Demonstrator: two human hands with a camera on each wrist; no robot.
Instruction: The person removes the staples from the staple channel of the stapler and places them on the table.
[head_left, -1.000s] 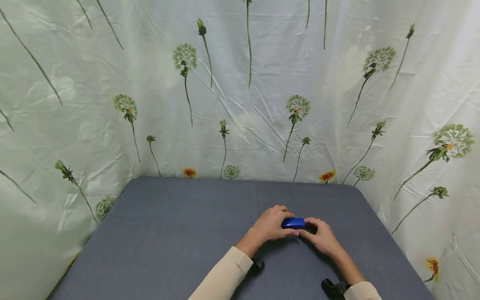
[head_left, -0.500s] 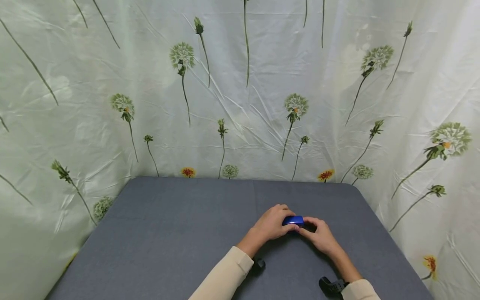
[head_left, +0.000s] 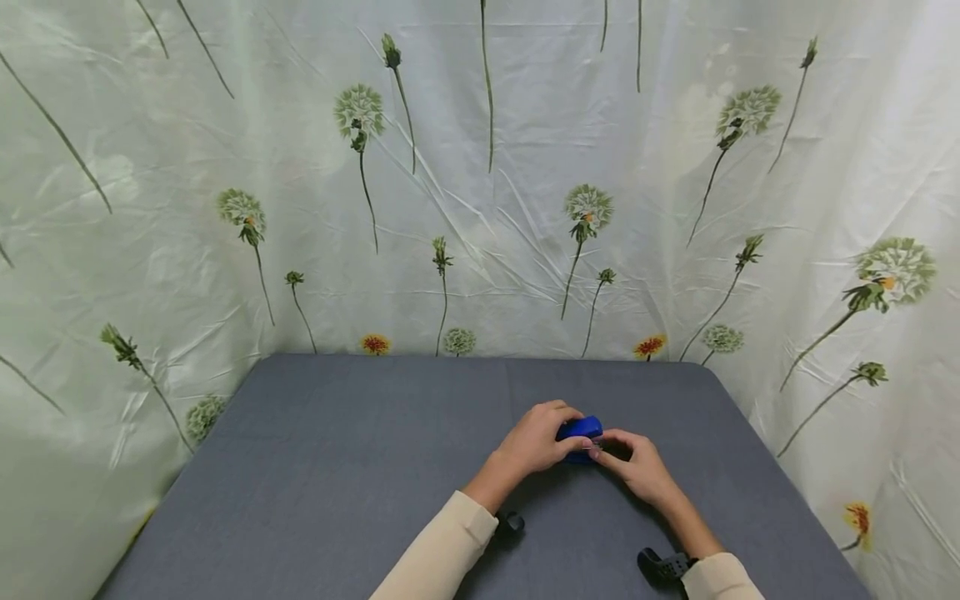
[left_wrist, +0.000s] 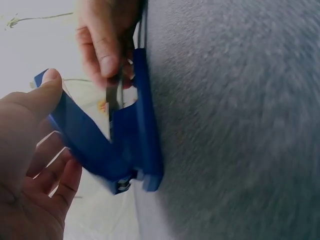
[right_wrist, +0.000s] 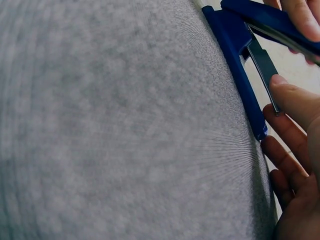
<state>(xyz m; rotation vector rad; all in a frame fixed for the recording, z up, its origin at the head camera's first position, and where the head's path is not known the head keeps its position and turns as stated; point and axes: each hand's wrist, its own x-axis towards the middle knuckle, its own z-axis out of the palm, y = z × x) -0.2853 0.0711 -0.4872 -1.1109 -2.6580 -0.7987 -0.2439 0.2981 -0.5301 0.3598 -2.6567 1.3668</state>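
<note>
A blue stapler stands on the grey cloth with its top cover swung up from its base, seen side-on in both wrist views. My left hand grips the raised cover, thumb on one side and fingers on the other. My right hand pinches the tip of the metal staple magazine between thumb and forefinger. That magazine sits between the cover and the base. Other right fingers touch or lie close to the base's front end. Whether staples lie inside cannot be seen.
A grey cloth-covered table spreads under both arms. Behind it hangs a pale curtain printed with dandelions. Black wrist straps sit at both cuffs.
The stapler's cover has tilted up away from its base, opening a gap. My left hand has risen slightly with the cover, while the right hand stays at the stapler's front end.
</note>
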